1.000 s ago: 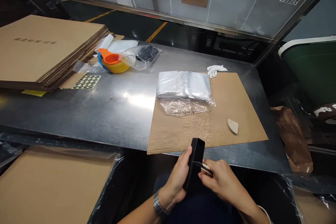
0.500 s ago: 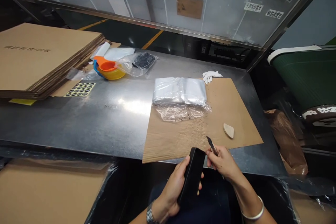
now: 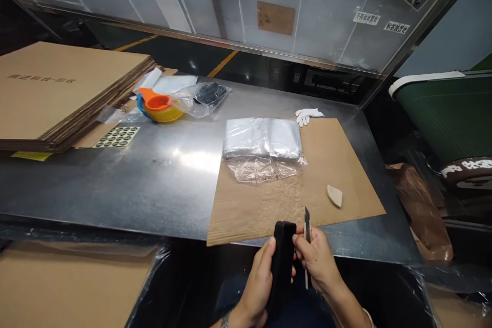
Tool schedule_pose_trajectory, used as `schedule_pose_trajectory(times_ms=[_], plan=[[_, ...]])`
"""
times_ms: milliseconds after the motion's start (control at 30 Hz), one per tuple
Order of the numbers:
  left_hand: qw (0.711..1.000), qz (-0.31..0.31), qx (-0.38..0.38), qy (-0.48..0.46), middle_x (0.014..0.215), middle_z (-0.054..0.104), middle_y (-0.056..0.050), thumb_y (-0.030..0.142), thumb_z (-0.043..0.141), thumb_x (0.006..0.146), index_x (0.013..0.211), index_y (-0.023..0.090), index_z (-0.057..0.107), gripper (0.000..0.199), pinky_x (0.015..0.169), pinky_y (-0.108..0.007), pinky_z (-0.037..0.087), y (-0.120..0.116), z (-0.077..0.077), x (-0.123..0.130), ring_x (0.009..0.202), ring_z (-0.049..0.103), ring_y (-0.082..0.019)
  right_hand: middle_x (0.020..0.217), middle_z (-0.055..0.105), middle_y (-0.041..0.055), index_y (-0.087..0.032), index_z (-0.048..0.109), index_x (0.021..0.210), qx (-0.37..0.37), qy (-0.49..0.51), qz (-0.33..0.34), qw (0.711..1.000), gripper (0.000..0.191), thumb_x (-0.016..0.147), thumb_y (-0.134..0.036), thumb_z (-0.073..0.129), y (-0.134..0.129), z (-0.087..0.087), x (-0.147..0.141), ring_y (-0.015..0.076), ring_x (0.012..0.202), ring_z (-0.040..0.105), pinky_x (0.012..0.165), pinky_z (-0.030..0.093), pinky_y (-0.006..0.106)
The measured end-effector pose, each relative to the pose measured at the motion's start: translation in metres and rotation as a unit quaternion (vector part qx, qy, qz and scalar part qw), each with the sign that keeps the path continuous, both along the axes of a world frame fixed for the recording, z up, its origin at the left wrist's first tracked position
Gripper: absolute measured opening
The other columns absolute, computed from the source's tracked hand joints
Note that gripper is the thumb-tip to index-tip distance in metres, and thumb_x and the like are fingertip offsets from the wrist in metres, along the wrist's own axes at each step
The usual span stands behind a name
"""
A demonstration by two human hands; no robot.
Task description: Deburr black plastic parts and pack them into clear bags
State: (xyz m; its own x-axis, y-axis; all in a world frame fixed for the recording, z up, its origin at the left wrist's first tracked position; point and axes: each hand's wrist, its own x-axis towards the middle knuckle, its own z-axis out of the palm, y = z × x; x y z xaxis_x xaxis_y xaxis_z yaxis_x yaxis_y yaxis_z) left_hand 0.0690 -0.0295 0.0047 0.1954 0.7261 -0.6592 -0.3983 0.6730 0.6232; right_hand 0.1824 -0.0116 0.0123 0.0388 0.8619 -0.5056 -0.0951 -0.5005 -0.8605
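My left hand (image 3: 258,279) is wrapped round a long black box-like object (image 3: 283,256), held upright at the table's front edge; I cannot make out its kind. In my right hand (image 3: 320,259) is a utility knife (image 3: 307,225), its dark blade pointing up and away from me. The right fingertips touch or nearly touch the right side of the black object. Beyond both hands lies a cardboard sheet (image 3: 357,184), bearing a small beige wedge-shaped block (image 3: 334,196) and a stack of clear plastic bags (image 3: 263,138).
On the metal table (image 3: 161,184), a cardboard stack (image 3: 69,92) stands at the left. Nearby are orange and yellow plastic bowls (image 3: 163,111), a sticker sheet (image 3: 117,137) and a bagged dark item (image 3: 210,93). A white glove (image 3: 308,116) lies at the back. A green conveyor (image 3: 449,113) is at the right.
The black object has turned so a narrower side faces up. My right hand has come closer to it, and the knife now points more straight away from me. The view has shifted slightly.
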Motion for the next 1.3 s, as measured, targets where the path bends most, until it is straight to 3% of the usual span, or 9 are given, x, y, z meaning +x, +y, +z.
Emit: schedule_pose_trajectory(times_ms=[233, 400, 500, 600, 733, 933, 1100, 1200, 1300], plan=[[1.0, 0.012, 0.023, 0.015, 0.063, 0.066, -0.006, 0.062, 0.052, 0.075, 0.082, 0.013, 0.063, 0.051, 0.05, -0.027, 0.046, -0.005, 0.005, 0.002, 0.054, 0.06, -0.017, 0.04, 0.035, -0.0089, -0.019, 0.043, 0.062, 0.027, -0.033, -0.017, 0.999, 0.034, 0.078, -0.047, 0.053, 0.001, -0.001, -0.001, 0.0063, 0.035, 0.035, 0.035, 0.029, 0.019], [0.995, -0.068, 0.017, -0.072, 0.069, 0.067, -0.008, 0.059, 0.045, 0.08, 0.089, 0.013, 0.059, 0.05, 0.047, -0.026, 0.046, 0.001, 0.001, -0.004, 0.048, 0.058, -0.015, 0.048, 0.042, -0.0055, -0.016, 0.057, 0.069, 0.075, -0.094, -0.014, 0.993, 0.038, 0.078, -0.052, 0.056, 0.005, 0.0, 0.021, 0.009, 0.045, 0.041, 0.048, 0.036, 0.022], [0.976, -0.176, 0.021, -0.125, 0.069, 0.068, -0.009, 0.054, 0.044, 0.083, 0.106, 0.014, 0.053, 0.047, 0.045, -0.023, 0.045, 0.009, -0.001, -0.013, 0.049, 0.061, -0.016, 0.074, 0.055, 0.0001, -0.018, 0.065, 0.097, 0.152, -0.125, 0.081, 0.977, 0.036, 0.076, -0.047, 0.062, 0.01, 0.008, 0.038, 0.0144, 0.07, 0.052, 0.069, 0.041, 0.026], [0.965, -0.21, 0.022, -0.152, 0.075, 0.068, -0.011, 0.043, 0.048, 0.084, 0.11, 0.014, 0.05, 0.039, 0.045, -0.023, 0.047, 0.022, -0.001, -0.026, 0.054, 0.064, -0.018, 0.079, 0.055, 0.0019, -0.02, 0.068, 0.097, 0.209, -0.116, 0.224, 0.945, 0.03, 0.082, -0.043, 0.057, 0.011, 0.017, 0.05, 0.0152, 0.073, 0.052, 0.067, 0.04, 0.026], [0.959, -0.151, -0.017, -0.238, 0.087, 0.067, -0.014, 0.039, 0.049, 0.084, 0.104, 0.011, 0.054, 0.035, 0.051, -0.029, 0.052, 0.039, 0.001, -0.046, 0.063, 0.065, -0.02, 0.083, 0.056, 0.0039, -0.023, 0.066, 0.101, 0.27, -0.142, 0.197, 0.932, 0.024, 0.083, -0.036, 0.057, -0.001, 0.02, 0.049, 0.016, 0.07, 0.052, 0.062, 0.04, 0.027], [0.969, 0.062, 0.057, -0.234, 0.1, 0.067, -0.014, 0.04, 0.067, 0.074, 0.12, 0.013, 0.047, 0.057, 0.09, -0.033, 0.044, 0.037, 0.006, -0.045, 0.099, 0.061, -0.023, 0.1, 0.056, 0.008, -0.028, 0.057, 0.112, 0.395, -0.215, 0.064, 0.891, 0.03, 0.082, -0.022, 0.059, -0.031, -0.003, 0.023, 0.0168, 0.069, 0.055, 0.058, 0.045, 0.028], [0.987, 0.069, 0.06, -0.133, 0.092, 0.066, -0.008, 0.036, 0.07, 0.071, 0.134, 0.022, 0.029, 0.076, 0.078, -0.036, 0.047, 0.022, 0.013, -0.031, 0.078, 0.065, -0.022, 0.089, 0.061, 0.0085, -0.026, 0.06, 0.106, 0.399, -0.219, 0.045, 0.889, 0.027, 0.086, -0.042, 0.051, -0.046, -0.02, 0.009, 0.0173, 0.064, 0.057, 0.054, 0.045, 0.028], [0.992, 0.058, 0.083, -0.069, 0.088, 0.065, -0.008, 0.038, 0.074, 0.067, 0.133, 0.019, 0.029, 0.082, 0.07, -0.033, 0.047, 0.016, 0.016, -0.032, 0.074, 0.063, -0.021, 0.064, 0.056, 0.0007, -0.025, 0.055, 0.113, 0.346, -0.215, 0.064, 0.911, 0.054, 0.083, -0.065, 0.034, -0.042, -0.012, 0.017, 0.0125, 0.046, 0.048, 0.044, 0.038, 0.025], [0.991, 0.026, 0.124, -0.044, 0.086, 0.066, -0.006, 0.039, 0.074, 0.066, 0.131, 0.019, 0.027, 0.083, 0.064, -0.028, 0.045, 0.012, 0.017, -0.033, 0.071, 0.061, -0.018, 0.057, 0.049, -0.0031, -0.024, 0.047, 0.12, 0.297, -0.265, 0.093, 0.913, 0.061, 0.087, -0.065, 0.017, -0.033, 0.005, 0.024, 0.0126, 0.044, 0.047, 0.043, 0.037, 0.024]])
